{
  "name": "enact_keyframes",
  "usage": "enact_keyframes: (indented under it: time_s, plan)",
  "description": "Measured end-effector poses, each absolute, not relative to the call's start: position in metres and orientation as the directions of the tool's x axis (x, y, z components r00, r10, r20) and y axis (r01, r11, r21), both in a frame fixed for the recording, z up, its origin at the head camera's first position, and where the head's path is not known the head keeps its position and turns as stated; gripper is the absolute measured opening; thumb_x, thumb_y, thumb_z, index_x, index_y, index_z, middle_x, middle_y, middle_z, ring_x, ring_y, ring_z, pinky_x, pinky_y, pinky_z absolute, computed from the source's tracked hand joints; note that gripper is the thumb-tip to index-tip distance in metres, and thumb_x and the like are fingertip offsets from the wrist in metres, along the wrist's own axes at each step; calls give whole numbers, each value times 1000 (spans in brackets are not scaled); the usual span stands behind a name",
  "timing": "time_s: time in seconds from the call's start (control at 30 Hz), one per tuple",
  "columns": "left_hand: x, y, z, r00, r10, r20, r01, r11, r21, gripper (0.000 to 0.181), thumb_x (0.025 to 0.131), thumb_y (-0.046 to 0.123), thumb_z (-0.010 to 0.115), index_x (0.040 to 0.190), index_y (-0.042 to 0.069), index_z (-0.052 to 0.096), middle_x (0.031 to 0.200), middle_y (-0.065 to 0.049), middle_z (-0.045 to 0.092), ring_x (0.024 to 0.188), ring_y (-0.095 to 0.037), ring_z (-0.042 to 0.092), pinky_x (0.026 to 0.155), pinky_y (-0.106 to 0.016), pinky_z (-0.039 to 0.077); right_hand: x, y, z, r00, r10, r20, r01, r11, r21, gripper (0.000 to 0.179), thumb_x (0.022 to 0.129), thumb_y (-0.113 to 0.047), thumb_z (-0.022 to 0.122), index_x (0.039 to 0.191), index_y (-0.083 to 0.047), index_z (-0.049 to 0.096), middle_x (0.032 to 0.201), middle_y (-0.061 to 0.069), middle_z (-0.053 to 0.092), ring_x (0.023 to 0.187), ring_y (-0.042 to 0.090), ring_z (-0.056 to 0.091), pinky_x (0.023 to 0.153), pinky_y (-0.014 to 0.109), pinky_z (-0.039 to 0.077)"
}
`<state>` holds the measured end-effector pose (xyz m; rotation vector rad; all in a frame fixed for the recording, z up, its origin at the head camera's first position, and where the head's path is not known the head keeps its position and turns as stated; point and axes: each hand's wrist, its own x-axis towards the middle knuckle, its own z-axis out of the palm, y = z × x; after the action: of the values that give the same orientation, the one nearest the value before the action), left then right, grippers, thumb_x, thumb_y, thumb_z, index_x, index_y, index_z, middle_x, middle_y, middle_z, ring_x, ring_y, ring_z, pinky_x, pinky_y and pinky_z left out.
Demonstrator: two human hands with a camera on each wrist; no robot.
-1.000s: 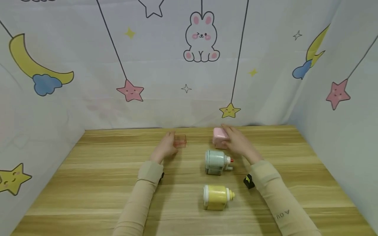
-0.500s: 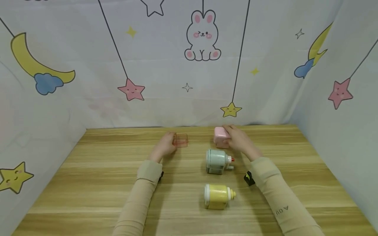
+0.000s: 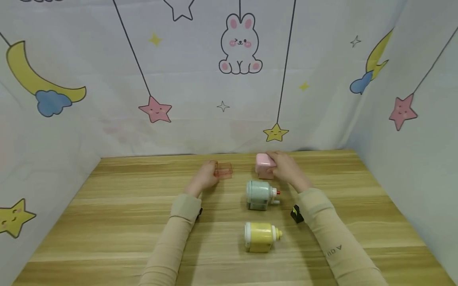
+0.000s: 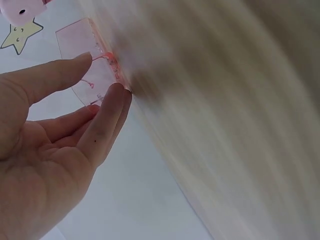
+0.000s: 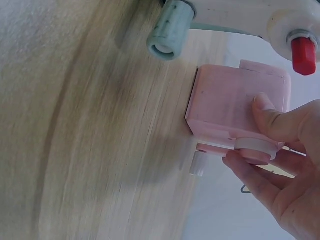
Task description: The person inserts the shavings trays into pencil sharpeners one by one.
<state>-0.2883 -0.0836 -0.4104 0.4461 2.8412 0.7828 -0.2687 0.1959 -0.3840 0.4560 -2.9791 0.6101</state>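
Near the back of the table my left hand (image 3: 206, 174) pinches a clear pink shavings drawer (image 3: 224, 170) between thumb and fingers; its see-through wall (image 4: 75, 42) shows in the left wrist view. To its right, apart from it, stands a pink crank pencil sharpener (image 3: 264, 165). My right hand (image 3: 286, 169) grips that sharpener from the right. In the right wrist view, the thumb lies on the pink body (image 5: 225, 97) and the fingers are by its crank (image 5: 215, 150); part of the fingers is hidden behind it.
A green pencil sharpener (image 3: 258, 194) with a red tip stands just in front of the pink one. Closer to me is a yellow sharpener (image 3: 260, 237). A white cloth wall (image 3: 193, 131) with printed figures rises behind the wooden table (image 3: 118, 206).
My left hand has shifted slightly to the right with the clear drawer, nearer the pink sharpener. The right hand keeps its hold with little movement. The head view sways a little.
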Motion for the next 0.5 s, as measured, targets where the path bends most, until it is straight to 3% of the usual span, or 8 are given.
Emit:
enact_keyframes:
  time_s: [0.5]
  plan:
    - [-288,-64,-415,-926,375,-42,302,802,515,61,84,-2,61,139,-13,37,140,-31,43,129,-39,46,110,-44,39,-274,197,-386,-948,-276,158,-317,860,-399,59,79,-10,76,133,0,54,126,22,61,111,38,61,93,53,48]
